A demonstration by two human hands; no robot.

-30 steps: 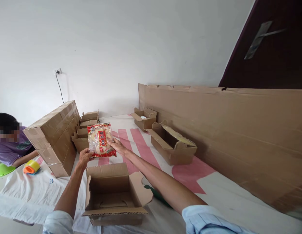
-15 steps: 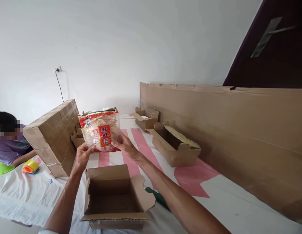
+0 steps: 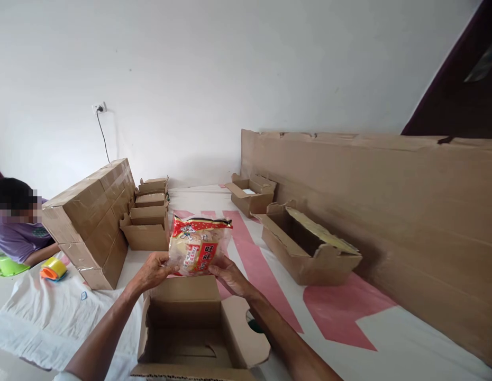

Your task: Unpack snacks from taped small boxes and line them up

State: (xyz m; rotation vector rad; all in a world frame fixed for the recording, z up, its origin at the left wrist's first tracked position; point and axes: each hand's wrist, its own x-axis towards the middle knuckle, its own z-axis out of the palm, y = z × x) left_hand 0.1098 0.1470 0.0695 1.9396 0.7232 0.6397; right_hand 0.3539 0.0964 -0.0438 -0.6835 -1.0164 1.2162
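Observation:
A red and clear plastic bag of rice crackers [image 3: 196, 246] is held up between my two hands, its printed front facing me. My left hand [image 3: 155, 272] pinches its lower left corner. On the lower right, my right hand [image 3: 232, 276] grips it with the thumb on the front. Just below the bag and nearer to me stands an open cardboard box [image 3: 182, 338]. Its flaps are folded outward and nothing shows inside except a slit in the bottom.
Several open boxes [image 3: 145, 233] line a wall of taped cartons [image 3: 95, 217] at left. Two more open boxes, one long [image 3: 309, 259] and one small [image 3: 252, 196], stand by a cardboard panel [image 3: 369, 196]. A person in purple [image 3: 19, 233] lies at far left beside coloured rings [image 3: 53, 268].
Both hands have lowered the bag of crackers and brought it nearer the open box, slightly to the right. The view has shifted, showing more boxes at left.

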